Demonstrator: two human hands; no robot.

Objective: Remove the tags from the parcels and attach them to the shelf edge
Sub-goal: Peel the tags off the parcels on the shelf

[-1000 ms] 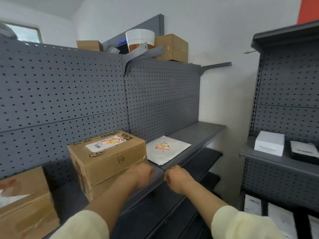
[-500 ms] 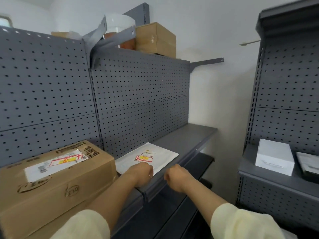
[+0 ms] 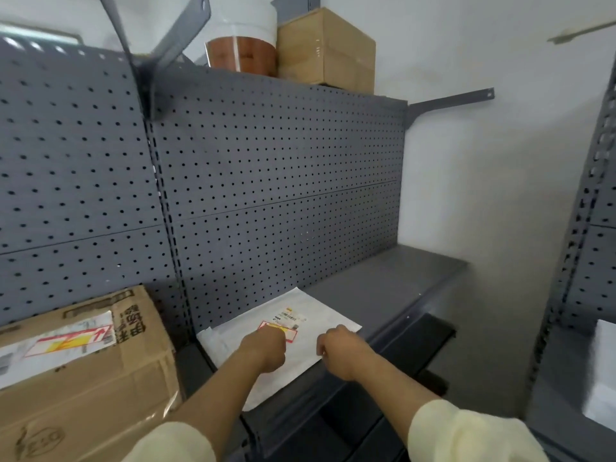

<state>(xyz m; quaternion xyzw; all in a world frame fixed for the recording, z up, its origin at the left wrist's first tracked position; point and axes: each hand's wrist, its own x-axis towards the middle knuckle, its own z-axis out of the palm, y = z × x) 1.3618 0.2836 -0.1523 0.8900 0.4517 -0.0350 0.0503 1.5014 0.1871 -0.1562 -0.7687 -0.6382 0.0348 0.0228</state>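
A flat white mailer parcel (image 3: 320,323) lies on the grey shelf (image 3: 393,288). It carries a red-and-yellow tag (image 3: 290,332) beside a small printed label. My left hand (image 3: 265,350) rests on the mailer with its fingers curled, covering the tag's left end. My right hand (image 3: 340,348) hovers over the mailer's right front corner, fingers curled, nothing visible in it. A cardboard box (image 3: 83,371) stands at the left with its own red-and-yellow tag (image 3: 68,341) on a white label. The shelf's front edge (image 3: 333,398) runs below my hands.
Grey pegboard (image 3: 273,181) backs the shelf. On top sit a brown-and-white roll (image 3: 243,45) and a cardboard box (image 3: 326,51). A second grey rack (image 3: 586,261) at the right holds a white box (image 3: 603,371). Lower shelves (image 3: 383,425) jut out below.
The view has swung right and closer. Both hands have moved from the shelf's front edge up onto the white mailer, the left one reaching its tag.
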